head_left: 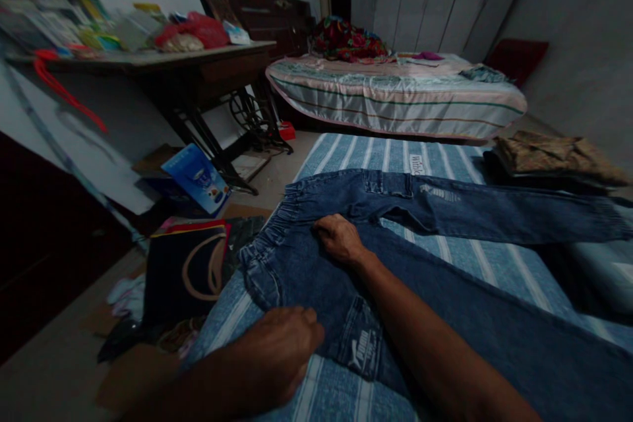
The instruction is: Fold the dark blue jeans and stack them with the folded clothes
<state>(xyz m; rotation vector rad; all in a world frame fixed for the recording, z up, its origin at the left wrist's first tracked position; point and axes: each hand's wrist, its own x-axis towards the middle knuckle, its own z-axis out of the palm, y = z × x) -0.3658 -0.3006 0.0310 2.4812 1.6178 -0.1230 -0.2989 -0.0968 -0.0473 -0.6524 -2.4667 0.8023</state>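
A pair of dark blue jeans [316,277] lies spread on a striped blue sheet [341,151], its elastic waistband to the left and both legs stretching right. A white printed logo marks the thigh pocket on the near leg, and the far leg has a pale distressed patch. My left hand [289,349] is closed at the near edge of the jeans, below the waistband, its fingers curled on the fabric. Farther in, my right hand [340,237] presses on the upper middle of the jeans with bent fingers gripping the cloth. The fingertips of both are partly hidden.
Folded clothes [558,155] are stacked at the right edge of the sheet. A navy bag [173,270] and a blue box [198,178] stand on the floor at left, by a cluttered sewing-machine table [212,56]. Behind is another bed [395,95].
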